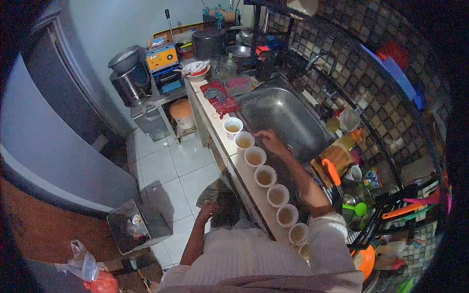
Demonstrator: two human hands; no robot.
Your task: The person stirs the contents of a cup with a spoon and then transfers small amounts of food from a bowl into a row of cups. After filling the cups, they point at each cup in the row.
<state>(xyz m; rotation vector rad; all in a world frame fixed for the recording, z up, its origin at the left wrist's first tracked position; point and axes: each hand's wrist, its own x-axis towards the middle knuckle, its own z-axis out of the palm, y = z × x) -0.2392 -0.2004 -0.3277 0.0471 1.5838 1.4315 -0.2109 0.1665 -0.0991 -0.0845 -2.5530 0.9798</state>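
A row of several white plastic cups with yellowish-brown liquid runs along the narrow counter edge. My right hand reaches over the sink side with its fingers apart and nothing in them. Its fingertips are close to the second cup from the far end. The farthest cup stands just beyond it, near a red cloth. My left hand hangs low beside my body, over the floor, in front of a dark rounded shape. Its fingers are dim, and I cannot tell whether they hold anything.
A steel sink lies right of the cups, with a faucet behind. A dish rack with a green ladle and orange-handled utensils is at right. A cup-sealing machine stands at the back left. A bin stands on the tiled floor.
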